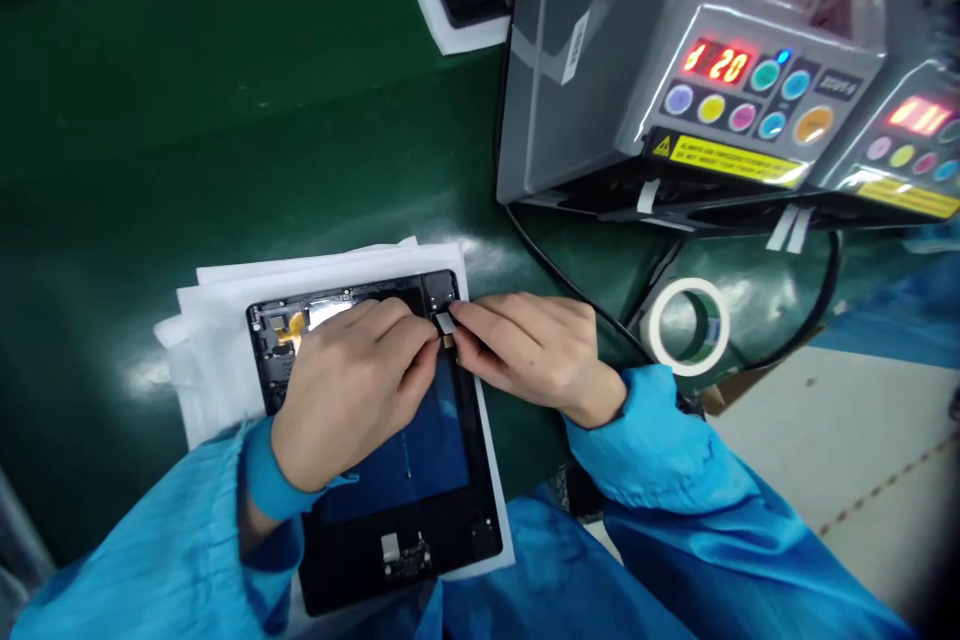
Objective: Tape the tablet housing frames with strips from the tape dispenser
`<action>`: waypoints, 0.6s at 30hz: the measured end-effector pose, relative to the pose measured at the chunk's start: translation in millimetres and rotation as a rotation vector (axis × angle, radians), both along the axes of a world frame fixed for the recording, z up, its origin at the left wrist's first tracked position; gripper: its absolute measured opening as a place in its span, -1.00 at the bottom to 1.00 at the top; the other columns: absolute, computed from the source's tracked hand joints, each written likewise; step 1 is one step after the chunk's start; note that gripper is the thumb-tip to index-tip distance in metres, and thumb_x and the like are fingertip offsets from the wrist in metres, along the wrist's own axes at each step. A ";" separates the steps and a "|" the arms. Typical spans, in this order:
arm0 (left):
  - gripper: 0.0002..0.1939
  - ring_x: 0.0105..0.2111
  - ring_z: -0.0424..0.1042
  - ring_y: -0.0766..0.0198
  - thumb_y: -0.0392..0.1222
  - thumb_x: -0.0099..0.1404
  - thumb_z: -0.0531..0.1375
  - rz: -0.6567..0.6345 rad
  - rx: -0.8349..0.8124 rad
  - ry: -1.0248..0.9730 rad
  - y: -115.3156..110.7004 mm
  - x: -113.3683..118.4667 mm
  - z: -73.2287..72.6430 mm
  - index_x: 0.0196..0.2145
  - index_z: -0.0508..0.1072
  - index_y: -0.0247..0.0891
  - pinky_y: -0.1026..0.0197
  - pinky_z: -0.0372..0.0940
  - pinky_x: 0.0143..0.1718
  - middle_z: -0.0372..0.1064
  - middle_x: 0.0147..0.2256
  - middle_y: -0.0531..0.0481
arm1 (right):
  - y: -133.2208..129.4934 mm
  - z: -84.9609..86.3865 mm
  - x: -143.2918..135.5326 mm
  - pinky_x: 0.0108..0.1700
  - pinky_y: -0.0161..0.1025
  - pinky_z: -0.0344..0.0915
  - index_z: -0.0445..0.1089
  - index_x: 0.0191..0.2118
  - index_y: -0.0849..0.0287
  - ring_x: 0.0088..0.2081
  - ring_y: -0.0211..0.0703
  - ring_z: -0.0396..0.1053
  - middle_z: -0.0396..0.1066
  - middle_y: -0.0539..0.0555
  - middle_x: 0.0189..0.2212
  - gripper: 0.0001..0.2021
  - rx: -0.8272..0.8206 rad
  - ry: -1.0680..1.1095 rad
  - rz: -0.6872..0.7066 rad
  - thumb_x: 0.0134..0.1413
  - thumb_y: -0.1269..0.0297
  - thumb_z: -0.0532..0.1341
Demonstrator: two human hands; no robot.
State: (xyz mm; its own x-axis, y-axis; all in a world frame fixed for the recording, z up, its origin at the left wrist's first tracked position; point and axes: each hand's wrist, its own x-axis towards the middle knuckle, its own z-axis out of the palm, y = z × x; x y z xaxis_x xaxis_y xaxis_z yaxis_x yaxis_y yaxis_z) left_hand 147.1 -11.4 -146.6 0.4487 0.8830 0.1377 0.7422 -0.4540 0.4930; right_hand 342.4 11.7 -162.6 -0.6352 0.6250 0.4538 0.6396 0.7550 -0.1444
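A black tablet housing [480, 440] with a dark blue panel lies on white sheets [225, 355]. Over its upper middle, my left hand [356, 385] is closed, thumb and index finger pinched at the edge of a small silvery-white strip [445, 323]. From the right, my right hand [529, 345] pinches the same strip between thumb and index finger, near the housing's top right corner. Whether my left fingertips hold the strip or something smaller is hidden. An orange flex cable [294, 328] shows at the housing's upper left.
Two grey tape dispensers [585, 110] [900, 160] with lit red displays stand at the upper right. Below them are a white tape roll [653, 325] and a black cable [551, 265]. Another black housing [469, 5] lies on white paper at the top.
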 end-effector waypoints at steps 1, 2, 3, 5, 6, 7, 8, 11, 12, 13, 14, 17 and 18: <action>-0.86 -0.38 0.39 0.24 -0.29 0.29 0.09 0.001 0.001 0.002 -0.2 -0.1 -0.3 -0.37 0.44 -0.29 0.20 0.29 -0.34 0.39 -0.40 -0.02 | -0.1 0.5 -0.5 -0.48 -0.33 0.20 0.41 -0.21 0.22 -0.47 -0.37 0.40 0.49 -0.06 -0.42 -0.86 0.000 -0.006 -0.005 0.09 0.32 0.24; -0.86 -0.39 0.39 0.24 -0.29 0.29 0.09 0.002 0.003 0.003 -0.4 -0.2 -0.4 -0.37 0.44 -0.29 0.20 0.29 -0.35 0.38 -0.41 -0.02 | -0.3 0.9 -0.9 -0.48 -0.34 0.20 0.42 -0.22 0.21 -0.47 -0.37 0.40 0.49 -0.06 -0.42 -0.87 -0.002 -0.011 -0.008 0.10 0.32 0.24; -0.86 -0.39 0.39 0.25 -0.29 0.29 0.09 0.003 0.004 0.002 -0.5 -0.2 -0.5 -0.37 0.44 -0.29 0.20 0.29 -0.35 0.38 -0.41 -0.02 | -0.3 1.2 -1.2 -0.48 -0.34 0.20 0.42 -0.23 0.21 -0.47 -0.37 0.40 0.49 -0.07 -0.43 -0.88 -0.006 -0.014 -0.012 0.10 0.32 0.23; -0.86 -0.39 0.39 0.25 -0.30 0.29 0.09 0.004 0.005 -0.001 -0.4 -0.2 -0.3 -0.38 0.44 -0.29 0.21 0.29 -0.35 0.38 -0.42 -0.02 | -0.4 1.5 -1.4 -0.47 -0.34 0.20 0.42 -0.24 0.21 -0.47 -0.37 0.40 0.49 -0.07 -0.43 -0.89 -0.020 -0.014 -0.019 0.11 0.32 0.23; -0.86 -0.39 0.39 0.25 -0.30 0.29 0.09 0.006 0.004 -0.003 -0.3 -0.1 -0.1 -0.38 0.44 -0.29 0.21 0.29 -0.35 0.38 -0.42 -0.01 | -0.4 1.6 -1.3 -0.47 -0.35 0.20 0.42 -0.24 0.21 -0.48 -0.37 0.40 0.49 -0.06 -0.42 -0.89 -0.027 -0.013 -0.022 0.11 0.32 0.23; -0.86 -0.39 0.39 0.25 -0.30 0.29 0.09 0.006 0.002 -0.005 -0.2 0.1 0.0 -0.38 0.44 -0.29 0.21 0.29 -0.35 0.38 -0.41 -0.01 | -0.4 1.7 -1.3 -0.47 -0.35 0.20 0.43 -0.24 0.20 -0.48 -0.37 0.39 0.49 -0.06 -0.42 -0.89 -0.035 -0.012 -0.025 0.11 0.32 0.23; -0.86 -0.39 0.39 0.25 -0.30 0.29 0.09 0.009 0.000 -0.005 -0.1 0.2 0.3 -0.38 0.44 -0.29 0.20 0.29 -0.35 0.38 -0.41 -0.01 | -0.4 1.8 -1.3 -0.47 -0.35 0.20 0.43 -0.24 0.20 -0.48 -0.36 0.39 0.49 -0.05 -0.42 -0.89 -0.042 -0.011 -0.027 0.11 0.32 0.22; -0.85 -0.39 0.39 0.25 -0.30 0.30 0.08 0.010 -0.012 0.000 0.1 0.7 0.8 -0.38 0.44 -0.28 0.20 0.29 -0.35 0.38 -0.41 -0.01 | -0.2 2.9 -1.7 -0.47 -0.35 0.20 0.44 -0.25 0.20 -0.49 -0.36 0.39 0.50 -0.05 -0.42 -0.89 -0.054 -0.015 -0.036 0.13 0.32 0.20; -0.84 -0.39 0.39 0.25 -0.29 0.30 0.08 0.011 -0.016 0.001 0.2 0.8 0.9 -0.38 0.44 -0.28 0.20 0.29 -0.35 0.38 -0.41 -0.01 | -0.1 3.4 -2.1 -0.47 -0.35 0.21 0.44 -0.26 0.20 -0.49 -0.36 0.39 0.49 -0.05 -0.43 -0.90 -0.055 -0.014 -0.040 0.13 0.32 0.20; -0.84 -0.38 0.40 0.25 -0.29 0.30 0.08 0.011 -0.019 0.002 0.2 0.8 1.0 -0.38 0.44 -0.28 0.20 0.29 -0.34 0.38 -0.41 -0.01 | 0.1 4.1 -2.5 -0.47 -0.35 0.21 0.44 -0.26 0.20 -0.49 -0.35 0.39 0.49 -0.04 -0.44 -0.90 -0.054 -0.012 -0.042 0.14 0.33 0.19; -0.84 -0.38 0.40 0.25 -0.29 0.30 0.08 0.012 -0.019 0.001 0.2 0.7 1.1 -0.37 0.44 -0.28 0.20 0.29 -0.34 0.38 -0.41 -0.01 | 0.2 4.7 -3.0 -0.47 -0.34 0.22 0.44 -0.27 0.21 -0.49 -0.35 0.40 0.49 -0.04 -0.45 -0.90 -0.052 -0.009 -0.044 0.14 0.33 0.19; -0.84 -0.38 0.40 0.25 -0.29 0.31 0.07 0.010 -0.009 0.004 0.2 0.2 1.3 -0.38 0.44 -0.28 0.19 0.30 -0.34 0.38 -0.41 -0.01 | 0.5 5.9 -3.9 -0.46 -0.34 0.23 0.45 -0.28 0.21 -0.49 -0.34 0.40 0.49 -0.04 -0.45 -0.89 -0.055 -0.009 -0.044 0.14 0.33 0.19; -0.84 -0.39 0.39 0.25 -0.29 0.31 0.07 0.010 -0.008 0.008 0.1 0.1 1.4 -0.38 0.44 -0.28 0.19 0.29 -0.34 0.38 -0.41 -0.01 | 0.6 6.1 -4.1 -0.46 -0.35 0.23 0.45 -0.28 0.22 -0.49 -0.34 0.40 0.49 -0.04 -0.45 -0.89 -0.057 -0.008 -0.044 0.13 0.33 0.19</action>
